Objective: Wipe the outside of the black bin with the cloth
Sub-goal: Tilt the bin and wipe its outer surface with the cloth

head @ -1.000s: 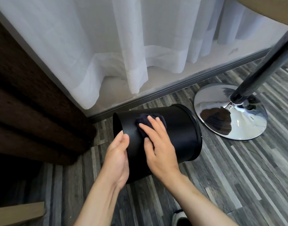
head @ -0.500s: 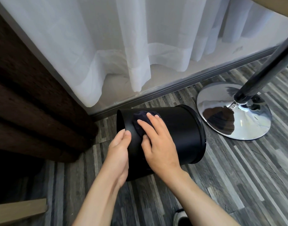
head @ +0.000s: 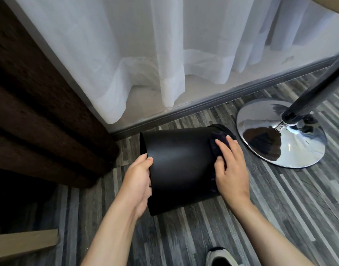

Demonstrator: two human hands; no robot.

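Observation:
The black bin (head: 180, 166) lies tilted on its side on the striped wood floor, one end toward me at the left. My left hand (head: 137, 184) clasps that left end, thumb on the outer wall. A dark cloth (head: 218, 143) lies pressed flat against the bin's right end under my right hand (head: 231, 169), its fingers spread over it. Most of the cloth is hidden beneath the palm.
A chrome round table base (head: 280, 135) with a dark pole stands just right of the bin. White sheer curtains (head: 164, 54) and a grey window sill rail run behind. A dark brown drape (head: 30, 112) hangs at the left. My shoe (head: 220, 257) shows at the bottom.
My right hand has slid the cloth along the bin's side from the left end to the right end. My left hand keeps its hold on the left end.

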